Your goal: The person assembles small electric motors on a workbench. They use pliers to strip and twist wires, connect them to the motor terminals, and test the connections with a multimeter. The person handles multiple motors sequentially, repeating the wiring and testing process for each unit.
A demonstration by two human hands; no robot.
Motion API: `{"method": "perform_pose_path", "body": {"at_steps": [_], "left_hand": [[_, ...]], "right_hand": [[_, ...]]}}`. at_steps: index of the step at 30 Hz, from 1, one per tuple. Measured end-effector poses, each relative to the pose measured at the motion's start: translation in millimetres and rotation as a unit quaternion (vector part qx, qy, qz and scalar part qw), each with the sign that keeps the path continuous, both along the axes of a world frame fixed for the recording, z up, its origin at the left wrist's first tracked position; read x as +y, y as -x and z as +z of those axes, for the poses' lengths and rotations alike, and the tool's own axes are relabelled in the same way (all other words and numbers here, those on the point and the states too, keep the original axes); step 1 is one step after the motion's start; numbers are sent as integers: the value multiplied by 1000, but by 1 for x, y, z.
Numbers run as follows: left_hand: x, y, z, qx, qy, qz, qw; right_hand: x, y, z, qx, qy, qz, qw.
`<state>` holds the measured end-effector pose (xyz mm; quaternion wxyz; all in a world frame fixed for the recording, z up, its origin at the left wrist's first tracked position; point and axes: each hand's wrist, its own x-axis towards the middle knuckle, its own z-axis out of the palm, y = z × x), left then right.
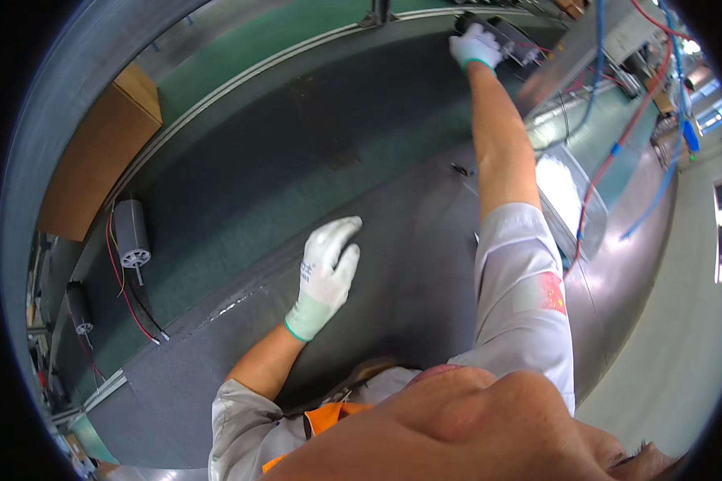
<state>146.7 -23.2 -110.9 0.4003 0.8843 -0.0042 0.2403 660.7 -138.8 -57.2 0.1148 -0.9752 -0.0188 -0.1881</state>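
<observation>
Both hands wear white gloves with green cuffs. My right hand (pixel 475 48) is stretched to the far right end of the bench, its fingers closed around a dark cylindrical electric motor (pixel 465 22); the grip is partly hidden. Right beside it lies another grey motor (pixel 515 40) with a shaft end and thin wires. My left hand (pixel 326 272) hovers over or rests on the dark bench mat (pixel 401 240), thumb apart from the fingers, holding nothing.
At left lie a grey motor (pixel 132 232) with red and black leads and a smaller dark motor (pixel 79 309). A cardboard box (pixel 100 152) stands beyond the far-left edge. Near my right arm are a metal post (pixel 561 72), a red hose (pixel 630 132), a blue hose (pixel 599 60) and a clear-walled tray (pixel 592 204).
</observation>
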Motion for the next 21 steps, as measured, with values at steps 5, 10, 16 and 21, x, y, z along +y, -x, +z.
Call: {"method": "perform_pose_path", "body": {"at_steps": [5,10,16,21], "left_hand": [[2,9,7,25,-3,8,1000],[0,2,4,36,-17,0,999],[-13,-22,-1,22,-62,22,998],[-6,-29,-6,-17,-41,-26,999]], "right_hand": [[-9,-53,0,-43,-67,-104,991],[-27,-84,-25,21,-106,-120,987],[9,-14,-41,-44,139,-119,982],[22,12,-22,-123,46,-21,991]]}}
